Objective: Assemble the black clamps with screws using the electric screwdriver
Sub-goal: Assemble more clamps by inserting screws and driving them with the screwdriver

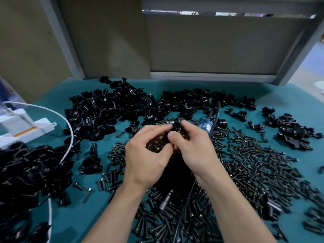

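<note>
Left grip (147,155) and right grip (191,151) meet, apparently pinching.

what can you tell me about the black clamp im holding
The black clamp is a small, dark, slightly glossy part, metal or plastic I cannot tell. It is held up over the screws, pinched between the fingertips of the left hand and the right hand. Fingers hide most of it; whether a screw is in it cannot be seen.
</note>
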A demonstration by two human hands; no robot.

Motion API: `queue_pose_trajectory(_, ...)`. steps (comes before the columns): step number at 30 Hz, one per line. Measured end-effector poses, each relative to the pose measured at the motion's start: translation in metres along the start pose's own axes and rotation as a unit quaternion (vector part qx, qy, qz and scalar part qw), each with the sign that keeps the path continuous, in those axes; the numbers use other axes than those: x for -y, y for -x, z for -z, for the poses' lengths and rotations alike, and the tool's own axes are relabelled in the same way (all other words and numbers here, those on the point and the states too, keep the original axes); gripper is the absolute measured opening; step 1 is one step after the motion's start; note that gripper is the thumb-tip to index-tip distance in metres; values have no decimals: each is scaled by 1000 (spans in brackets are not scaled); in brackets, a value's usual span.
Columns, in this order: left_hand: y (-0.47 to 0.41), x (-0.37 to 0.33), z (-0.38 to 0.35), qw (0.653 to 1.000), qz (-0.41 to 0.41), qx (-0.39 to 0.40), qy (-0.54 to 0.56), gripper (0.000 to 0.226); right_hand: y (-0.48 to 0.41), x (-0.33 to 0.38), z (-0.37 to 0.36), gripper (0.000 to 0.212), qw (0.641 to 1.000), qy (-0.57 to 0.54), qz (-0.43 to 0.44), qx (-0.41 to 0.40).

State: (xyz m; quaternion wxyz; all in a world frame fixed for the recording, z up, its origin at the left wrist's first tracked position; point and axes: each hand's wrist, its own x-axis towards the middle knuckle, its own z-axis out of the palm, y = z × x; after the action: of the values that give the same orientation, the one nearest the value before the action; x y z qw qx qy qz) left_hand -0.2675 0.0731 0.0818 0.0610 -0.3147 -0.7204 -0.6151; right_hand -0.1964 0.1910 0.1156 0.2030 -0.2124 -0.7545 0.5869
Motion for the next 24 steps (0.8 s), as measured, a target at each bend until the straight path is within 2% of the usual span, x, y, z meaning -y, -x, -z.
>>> queue_pose_trajectory(1, -1, -2, 1, 998, 32, 23, 51, 63, 0, 0, 2, 18, 1000, 0, 19, -1)
queue_pose_trajectory(3, -2, 0, -1, 990, 69, 50, 108, 70, 0, 1, 4, 33, 997, 35, 63, 7)
queue_pose_trajectory(7, -5, 2, -5, 985, 85, 81, 128, 50, 4, -2, -3, 42, 985, 117, 124, 22)
queue_pose_trajectory(9, -5, 4, -5, 983, 101, 79, 133, 44, 5, -5, -5, 49, 984, 133, 121, -13)
queue_pose_trajectory(11, -6, 6, -3, 987, 100, 60, 113, 40, 6, -6, -3, 54, 989, 110, 94, -41)
queue_pose_trajectory(13, -8, 4, 1, 991, 87, 60, 77, 40, 4, -8, -2, 51, 994, 82, 57, -51)
queue_pose_trajectory(15, -9, 2, 3, 986, 90, 113, 81, 44, 2, -7, 1, 41, 998, 30, 17, -50)
queue_pose_trajectory(18, -8, 1, 3, 966, 100, 214, 103, 52, -3, -3, 13, 23, 993, -107, -14, -40)
queue_pose_trajectory(20, -9, 1, 3, 957, 110, 239, 118, 52, -2, -2, 19, 19, 986, -160, -17, -37)
queue_pose_trajectory(24, -8, -1, 1, 935, 128, 256, 209, 48, 1, -4, 8, 20, 985, -166, -21, -32)
